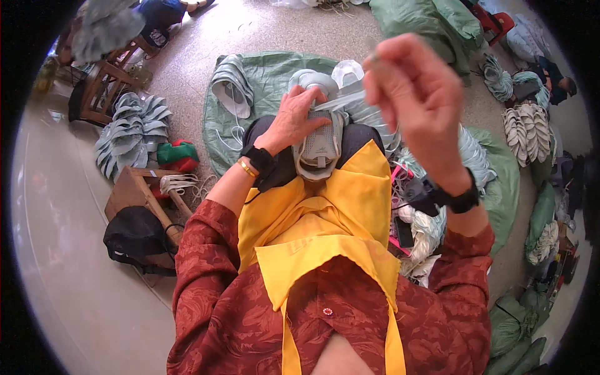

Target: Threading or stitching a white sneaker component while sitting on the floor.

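A light grey shoe upper (317,159) lies between my knees, its rounded end toward me. My left hand (292,120) grips its upper part, with the thumb and fingers around the opening. Raised to the right of it, my right hand (415,94) is closed in a pinch and slightly blurred. A pale shoelace (342,100) runs taut from the shoe upper toward that hand; its end among the fingers is hard to make out. Another grey shoe upper (232,87) rests on the green sheet (275,62) beyond my left hand.
At left are a stack of grey shoe uppers (132,132), a wooden stool (134,194) and a black bag (139,236). Bundles of white laces (476,159) lie to the right. Green sacks (415,25) stand at the back, and pale uppers (528,132) at far right.
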`<state>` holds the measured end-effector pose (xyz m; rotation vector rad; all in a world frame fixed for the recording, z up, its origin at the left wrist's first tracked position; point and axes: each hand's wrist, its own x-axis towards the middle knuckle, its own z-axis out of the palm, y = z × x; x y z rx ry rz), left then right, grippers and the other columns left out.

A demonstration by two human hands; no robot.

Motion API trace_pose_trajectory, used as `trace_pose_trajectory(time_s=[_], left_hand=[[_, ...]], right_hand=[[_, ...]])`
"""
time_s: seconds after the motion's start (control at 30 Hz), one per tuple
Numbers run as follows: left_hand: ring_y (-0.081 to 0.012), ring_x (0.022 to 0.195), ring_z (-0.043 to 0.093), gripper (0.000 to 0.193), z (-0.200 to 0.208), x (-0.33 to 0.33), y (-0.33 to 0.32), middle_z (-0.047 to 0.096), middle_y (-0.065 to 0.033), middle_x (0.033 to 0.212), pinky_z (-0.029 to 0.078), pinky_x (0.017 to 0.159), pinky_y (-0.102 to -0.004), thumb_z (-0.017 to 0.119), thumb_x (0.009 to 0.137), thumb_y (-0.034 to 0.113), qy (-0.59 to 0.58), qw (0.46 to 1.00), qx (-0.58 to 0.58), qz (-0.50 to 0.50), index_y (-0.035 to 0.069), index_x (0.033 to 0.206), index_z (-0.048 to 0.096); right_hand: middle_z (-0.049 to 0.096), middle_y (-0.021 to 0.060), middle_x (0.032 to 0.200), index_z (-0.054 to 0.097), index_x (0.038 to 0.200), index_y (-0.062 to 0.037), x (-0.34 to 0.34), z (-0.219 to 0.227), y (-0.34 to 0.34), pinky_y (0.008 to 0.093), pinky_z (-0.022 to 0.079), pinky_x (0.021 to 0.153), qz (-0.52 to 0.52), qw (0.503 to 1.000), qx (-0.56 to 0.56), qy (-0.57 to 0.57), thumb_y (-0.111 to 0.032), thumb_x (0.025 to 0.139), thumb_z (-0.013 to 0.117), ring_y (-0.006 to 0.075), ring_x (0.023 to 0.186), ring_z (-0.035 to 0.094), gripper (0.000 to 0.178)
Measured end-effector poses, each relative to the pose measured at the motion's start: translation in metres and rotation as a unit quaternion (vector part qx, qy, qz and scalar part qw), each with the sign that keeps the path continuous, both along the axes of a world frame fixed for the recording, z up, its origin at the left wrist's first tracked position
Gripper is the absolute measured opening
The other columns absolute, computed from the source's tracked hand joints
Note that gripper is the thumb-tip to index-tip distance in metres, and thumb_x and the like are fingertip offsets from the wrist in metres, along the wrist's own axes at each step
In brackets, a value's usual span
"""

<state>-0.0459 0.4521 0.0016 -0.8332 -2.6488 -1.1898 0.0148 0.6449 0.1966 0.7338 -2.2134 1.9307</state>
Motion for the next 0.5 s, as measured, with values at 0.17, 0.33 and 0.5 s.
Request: trace_pose_trajectory(time_s=[0.17, 0.33, 0.5], left_hand=[[-0.0302, 0.112, 0.052, 0.045, -0.014, -0.006, -0.004, 0.062, -0.0079, 0.109, 0.038, 0.094, -0.0437, 0.082, 0.078, 0.025, 0.018, 1.0, -0.003, -0.003, 0.012, 0.113, 0.058], [-0.0308, 0.111, 0.052, 0.044, -0.011, -0.008, 0.001, 0.061, -0.009, 0.106, 0.038, 0.093, -0.0447, 0.082, 0.078, 0.027, 0.023, 1.0, 0.005, -0.005, 0.013, 0.113, 0.058], [-0.0307, 0.114, 0.05, 0.047, -0.012, -0.007, -0.002, 0.061, -0.0078, 0.111, 0.039, 0.097, -0.0447, 0.082, 0.079, 0.023, -0.001, 1.0, -0.015, 0.0, 0.014, 0.118, 0.058]], right_hand=[[0.064, 0.0026, 0.077, 0.062, 0.105, -0.0046, -0.012, 0.06, 0.011, 0.0172, 0.039, 0.047, 0.043, 0.997, -0.003, 0.064, -0.014, 0.106, 0.055, 0.0052, 0.053, 0.05, 0.012], [0.063, 0.0026, 0.078, 0.063, 0.105, -0.0042, -0.014, 0.105, 0.024, 0.0175, 0.04, 0.049, 0.058, 0.994, 0.005, 0.097, -0.014, 0.106, 0.055, 0.0055, 0.055, 0.05, 0.012], [0.063, 0.0025, 0.079, 0.063, 0.105, -0.0038, -0.013, 0.127, 0.045, 0.0179, 0.041, 0.05, 0.072, 0.993, -0.019, 0.096, -0.014, 0.105, 0.056, 0.0058, 0.056, 0.05, 0.013]])
